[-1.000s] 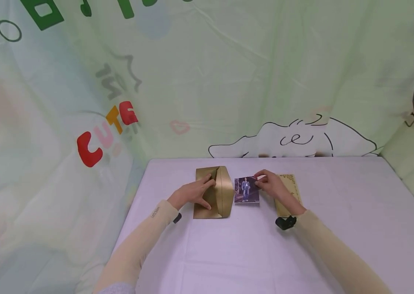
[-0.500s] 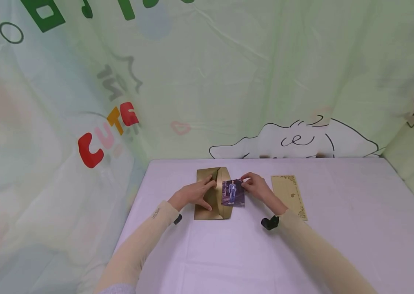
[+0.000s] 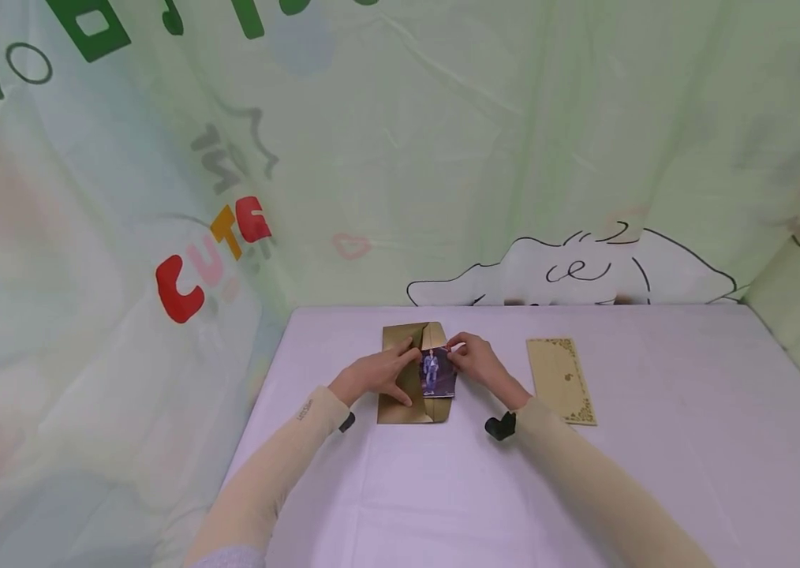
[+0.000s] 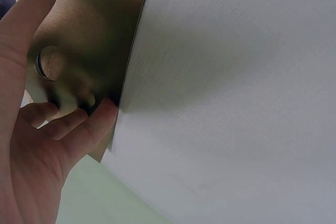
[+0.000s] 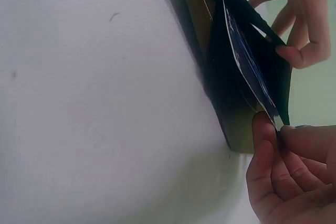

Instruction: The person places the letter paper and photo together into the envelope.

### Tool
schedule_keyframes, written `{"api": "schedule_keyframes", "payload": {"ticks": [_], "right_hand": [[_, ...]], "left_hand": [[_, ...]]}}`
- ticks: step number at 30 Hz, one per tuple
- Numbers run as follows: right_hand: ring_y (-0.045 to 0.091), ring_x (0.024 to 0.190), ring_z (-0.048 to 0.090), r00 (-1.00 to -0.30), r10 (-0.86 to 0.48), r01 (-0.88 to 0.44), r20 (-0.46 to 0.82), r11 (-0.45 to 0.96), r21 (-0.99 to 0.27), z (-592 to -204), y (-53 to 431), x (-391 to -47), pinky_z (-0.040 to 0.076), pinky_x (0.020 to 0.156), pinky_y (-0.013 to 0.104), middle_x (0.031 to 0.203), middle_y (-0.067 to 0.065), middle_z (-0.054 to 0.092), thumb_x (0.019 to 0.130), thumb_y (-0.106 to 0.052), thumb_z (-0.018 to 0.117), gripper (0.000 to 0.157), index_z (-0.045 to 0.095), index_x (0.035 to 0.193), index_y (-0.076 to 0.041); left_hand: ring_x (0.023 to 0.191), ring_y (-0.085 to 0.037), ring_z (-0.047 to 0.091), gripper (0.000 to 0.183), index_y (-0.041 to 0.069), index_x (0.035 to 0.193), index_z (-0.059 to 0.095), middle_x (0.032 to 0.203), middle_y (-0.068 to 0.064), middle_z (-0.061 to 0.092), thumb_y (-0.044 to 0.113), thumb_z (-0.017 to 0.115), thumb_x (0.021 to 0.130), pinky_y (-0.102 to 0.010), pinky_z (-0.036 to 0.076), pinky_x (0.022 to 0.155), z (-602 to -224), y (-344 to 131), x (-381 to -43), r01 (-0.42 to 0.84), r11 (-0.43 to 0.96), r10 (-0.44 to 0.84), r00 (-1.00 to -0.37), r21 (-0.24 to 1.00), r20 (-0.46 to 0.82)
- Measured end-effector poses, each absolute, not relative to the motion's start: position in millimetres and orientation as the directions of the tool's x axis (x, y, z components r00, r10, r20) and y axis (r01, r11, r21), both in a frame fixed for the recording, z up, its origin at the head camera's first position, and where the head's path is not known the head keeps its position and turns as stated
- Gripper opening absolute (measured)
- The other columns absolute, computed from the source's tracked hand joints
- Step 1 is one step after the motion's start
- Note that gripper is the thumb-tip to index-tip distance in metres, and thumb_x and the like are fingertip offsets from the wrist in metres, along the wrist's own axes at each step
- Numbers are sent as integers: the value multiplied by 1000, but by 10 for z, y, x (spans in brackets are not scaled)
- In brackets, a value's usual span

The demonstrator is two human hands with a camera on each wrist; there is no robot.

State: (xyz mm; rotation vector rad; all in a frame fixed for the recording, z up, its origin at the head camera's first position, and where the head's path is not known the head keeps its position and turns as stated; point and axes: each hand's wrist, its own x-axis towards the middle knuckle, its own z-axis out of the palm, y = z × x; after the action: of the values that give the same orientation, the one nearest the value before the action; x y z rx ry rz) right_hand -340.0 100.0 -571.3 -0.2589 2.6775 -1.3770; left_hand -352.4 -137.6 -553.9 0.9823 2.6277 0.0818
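A gold paper envelope [image 3: 394, 412] lies on the table with its flap turned out to the right. My left hand [image 3: 376, 372] grips it, fingers spread along the mouth; the right wrist view shows that mouth gaping. Between thumb and fingers, my right hand [image 3: 483, 364] pinches the right edge of a small photo [image 3: 439, 374] of a standing figure. The photo lies above the flap, and its left edge reaches the mouth. Seen edge-on in the right wrist view, the photo [image 5: 252, 64] is tilted between the envelope's layers. How deep it sits is hard to tell.
A pale gold card [image 3: 560, 379] with an ornamental border lies to the right, beyond the right hand. White cloth covers the table [image 3: 442, 489]. A printed curtain [image 3: 386, 158] hangs behind and at the sides.
My right hand has carried the photo leftward, from beside the envelope over its flap to the mouth. The bordered card has come into fuller view. My left hand stays on the envelope.
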Motion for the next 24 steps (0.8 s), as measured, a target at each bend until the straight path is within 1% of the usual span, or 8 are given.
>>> {"api": "schedule_keyframes", "payload": {"ticks": [5, 9, 14, 19, 24], "right_hand": [[19, 74, 68, -977, -210, -96, -27, 553, -828, -5691, 903, -3405, 55, 65, 29, 95, 23, 73, 96, -4, 63, 23, 61, 116, 7], [17, 72, 67, -976, -214, -89, -36, 548, -832, -5706, 824, -3418, 54, 63, 28, 95, 22, 73, 95, -3, 63, 23, 61, 116, 6], [18, 76, 68, -980, -194, -63, -53, 545, -836, -5729, 724, -3433, 54, 62, 28, 101, 21, 74, 95, -2, 61, 21, 62, 116, 4], [17, 74, 64, -984, -175, -68, -37, 558, -827, -5768, 620, -3418, 52, 62, 27, 95, 18, 73, 94, -2, 62, 20, 64, 113, 4], [15, 68, 62, -989, -142, -43, -43, 551, -834, -5812, 595, -3384, 50, 59, 25, 91, 16, 71, 94, -2, 62, 20, 64, 113, 5]], "left_hand": [[143, -34, 44, 86, 26, 141, 34, 166, -23, 14, 60, 79, 77, -42, 42, 113, -5557, -1368, -3530, 635, 756, 652, -706, 162, -277], [142, -33, 45, 88, 27, 143, 32, 167, -23, 14, 62, 79, 76, -41, 43, 113, -5594, -1377, -3538, 643, 752, 656, -706, 146, -269], [140, -31, 48, 87, 25, 141, 33, 166, -23, 15, 63, 78, 76, -39, 44, 112, -5630, -1381, -3551, 655, 743, 665, -700, 137, -262], [142, -30, 46, 85, 24, 138, 33, 165, -24, 17, 62, 77, 77, -38, 43, 113, -5643, -1410, -3527, 653, 744, 665, -702, 143, -255], [144, -32, 43, 85, 25, 139, 33, 166, -24, 17, 60, 79, 77, -40, 44, 112, -5624, -1398, -3508, 641, 748, 662, -705, 173, -254]]}}
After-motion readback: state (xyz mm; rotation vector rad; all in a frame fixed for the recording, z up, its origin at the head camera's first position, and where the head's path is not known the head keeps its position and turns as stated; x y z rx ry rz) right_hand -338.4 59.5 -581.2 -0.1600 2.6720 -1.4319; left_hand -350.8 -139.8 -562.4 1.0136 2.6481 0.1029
